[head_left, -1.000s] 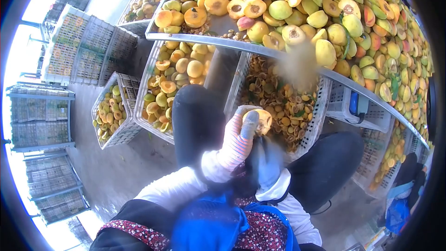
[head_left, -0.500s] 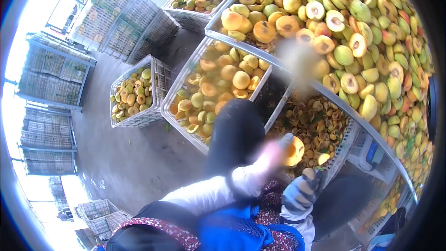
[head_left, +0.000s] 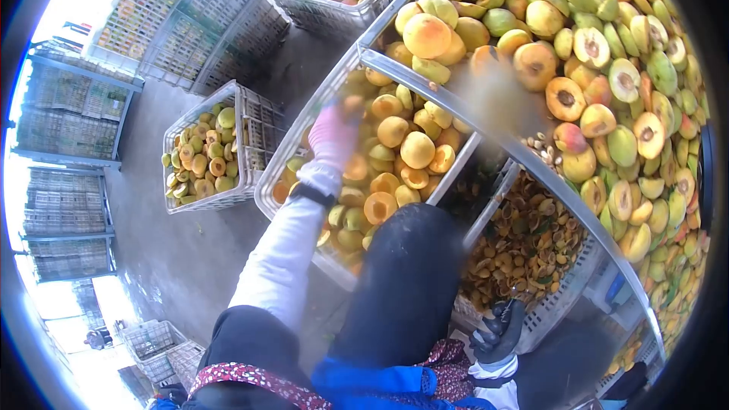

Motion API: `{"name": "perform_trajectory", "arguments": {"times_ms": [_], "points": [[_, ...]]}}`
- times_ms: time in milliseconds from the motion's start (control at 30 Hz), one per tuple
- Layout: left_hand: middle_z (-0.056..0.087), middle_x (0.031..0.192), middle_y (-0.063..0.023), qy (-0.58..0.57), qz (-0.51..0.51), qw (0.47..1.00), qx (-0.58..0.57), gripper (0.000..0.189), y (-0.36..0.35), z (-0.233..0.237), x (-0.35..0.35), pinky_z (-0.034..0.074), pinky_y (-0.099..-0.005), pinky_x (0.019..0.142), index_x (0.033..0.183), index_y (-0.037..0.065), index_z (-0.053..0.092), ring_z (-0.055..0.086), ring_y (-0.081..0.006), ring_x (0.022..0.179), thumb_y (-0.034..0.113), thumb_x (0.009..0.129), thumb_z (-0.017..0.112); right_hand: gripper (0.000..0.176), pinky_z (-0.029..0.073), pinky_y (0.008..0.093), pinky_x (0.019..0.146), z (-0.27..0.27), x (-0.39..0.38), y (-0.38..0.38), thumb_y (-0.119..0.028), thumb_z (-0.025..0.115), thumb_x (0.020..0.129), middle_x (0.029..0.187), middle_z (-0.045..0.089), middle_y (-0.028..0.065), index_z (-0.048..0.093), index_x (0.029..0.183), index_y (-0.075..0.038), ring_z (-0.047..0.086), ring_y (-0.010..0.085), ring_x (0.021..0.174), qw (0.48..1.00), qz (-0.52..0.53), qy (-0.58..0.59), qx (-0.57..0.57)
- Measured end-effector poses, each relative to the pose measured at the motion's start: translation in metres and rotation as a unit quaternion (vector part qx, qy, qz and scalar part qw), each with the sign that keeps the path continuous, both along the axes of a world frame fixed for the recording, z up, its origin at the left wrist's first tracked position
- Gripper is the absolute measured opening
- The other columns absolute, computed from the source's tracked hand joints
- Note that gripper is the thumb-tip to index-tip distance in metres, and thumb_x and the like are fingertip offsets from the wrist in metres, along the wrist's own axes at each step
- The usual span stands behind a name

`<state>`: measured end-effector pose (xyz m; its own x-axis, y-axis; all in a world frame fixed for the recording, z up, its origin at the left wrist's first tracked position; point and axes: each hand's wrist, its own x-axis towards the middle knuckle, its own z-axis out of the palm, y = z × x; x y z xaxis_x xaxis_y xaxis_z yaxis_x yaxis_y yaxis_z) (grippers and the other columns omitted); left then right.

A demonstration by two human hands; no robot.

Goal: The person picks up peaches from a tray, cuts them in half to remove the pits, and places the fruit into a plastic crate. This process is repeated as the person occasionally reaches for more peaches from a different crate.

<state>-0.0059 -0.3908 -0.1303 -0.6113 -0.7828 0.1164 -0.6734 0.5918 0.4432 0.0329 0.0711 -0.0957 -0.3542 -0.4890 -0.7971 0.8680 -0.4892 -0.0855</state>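
My left hand, pinkish and smeared by motion, reaches over a white crate of halved yellow-orange fruit that looks like peaches or apricots. Its fingers blur into the fruit near the crate's far left side, so I cannot tell what it holds. Low on the right, my right hand wears a grey and black glove. Its fingers are curled around a small thin metal tool, of which only the shiny tip shows. Just beyond that tip is a crate of brownish pits and scraps.
A metal-edged table heaped with cut fruit fills the upper right. Another fruit crate stands on the floor at left, and a further one behind. Stacked crates rise at upper left. My knee sits between the crates.
My left hand has swung left from above the scraps, where it held an orange fruit half, to over the fruit crate. My right hand has dropped slightly lower; the view has shifted.
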Motion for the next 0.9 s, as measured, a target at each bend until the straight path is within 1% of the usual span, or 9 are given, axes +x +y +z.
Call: {"name": "perform_trajectory", "arguments": {"times_ms": [133,167,300,433,667,733,767,833,900], "points": [[0.051,0.131,-0.0164,-0.121,-0.078,0.973,-0.183,0.052,-0.034,-0.042,-0.041,0.046,-0.0439,0.091,0.129,0.015,0.05,0.056,-0.0327,0.111,0.035,0.083,0.064,0.041,0.022,0.0227,0.035,-0.011,0.0,-0.018,-0.052,0.046,0.094,0.051,0.035,-0.0041,0.055,0.081,-0.015,0.029,0.0081,0.036,0.988,0.045,0.013,0.144],[0.042,0.141,-0.0144,-0.142,-0.124,0.972,-0.139,0.055,-0.047,-0.071,-0.042,0.042,-0.0434,0.097,0.136,0.014,0.043,0.051,-0.0325,0.118,0.039,0.088,0.054,0.04,0.02,0.0226,0.033,-0.013,0.0,-0.023,-0.052,0.049,0.093,0.05,0.034,-0.004,0.054,0.079,-0.015,0.028,0.0081,0.035,0.977,0.051,0.012,0.205],[0.03,0.15,-0.0119,-0.218,-0.205,0.948,-0.111,0.064,-0.058,-0.071,-0.039,0.036,-0.0406,0.104,0.145,0.01,0.027,0.045,-0.0324,0.126,0.047,0.094,0.038,0.04,0.019,0.0222,0.032,-0.017,-0.003,-0.028,-0.052,0.051,0.091,0.05,0.035,-0.0044,0.053,0.077,-0.015,0.028,0.0077,0.035,0.976,0.062,0.019,0.209],[0.025,0.152,-0.0118,-0.268,-0.205,0.94,-0.051,0.069,-0.055,-0.054,-0.036,0.033,-0.0406,0.106,0.148,0.011,0.02,0.041,-0.0317,0.129,0.049,0.094,0.037,0.037,0.021,0.0223,0.032,-0.026,-0.003,-0.031,-0.053,0.054,0.089,0.052,0.036,-0.0053,0.053,0.078,-0.018,0.029,0.0075,0.036,0.971,0.09,-0.002,0.221],[0.03,0.15,-0.0134,-0.299,-0.16,0.939,0.054,0.074,-0.063,-0.045,-0.05,0.03,-0.0403,0.109,0.146,0.009,0.025,0.035,-0.0308,0.134,0.058,0.091,0.036,0.036,0.021,0.0219,0.032,-0.014,-0.006,-0.022,-0.053,0.057,0.088,0.052,0.035,-0.006,0.053,0.081,-0.018,0.028,0.0066,0.036,0.97,0.112,0.032,0.212],[0.048,0.136,-0.0175,-0.28,-0.073,0.955,0.059,0.061,-0.052,-0.027,-0.053,0.043,-0.0413,0.097,0.14,0.012,0.038,0.052,-0.0322,0.118,0.045,0.089,0.051,0.037,0.021,0.0219,0.032,-0.007,-0.004,-0.01,-0.052,0.056,0.088,0.052,0.035,-0.0058,0.053,0.082,-0.016,0.028,0.0065,0.036,0.98,0.087,0.05,0.169],[0.055,0.125,-0.0165,-0.035,-0.022,0.998,0.052,0.046,-0.057,-0.04,-0.043,0.045,-0.0369,0.093,0.128,0.008,0.049,0.056,-0.0281,0.11,0.033,0.09,0.056,0.038,0.021,0.022,0.032,0.0,-0.004,-0.006,-0.052,0.056,0.089,0.052,0.035,-0.0056,0.053,0.082,-0.015,0.028,0.0067,0.036,0.984,0.077,0.06,0.148],[0.062,0.107,-0.0133,0.299,0.054,0.952,-0.029,0.024,-0.032,-0.031,-0.036,0.048,-0.0299,0.083,0.11,0.003,0.061,0.06,-0.0206,0.092,0.014,0.089,0.061,0.038,0.023,0.0226,0.033,0.014,-0.002,-0.008,-0.052,0.056,0.089,0.052,0.037,-0.0045,0.054,0.083,-0.014,0.029,0.0079,0.036,0.987,0.051,0.094,0.116],[0.062,0.1,-0.0105,0.376,0.011,0.917,-0.135,0.018,0.026,0.044,-0.042,0.05,-0.0283,0.074,0.105,0.004,0.063,0.06,-0.0172,0.08,0.006,0.087,0.062,0.037,0.028,0.0232,0.033,0.017,0.0,-0.011,-0.048,0.056,0.09,0.052,0.041,-0.0021,0.055,0.084,-0.011,0.035,0.0099,0.036,0.985,0.058,0.075,0.142]]}}
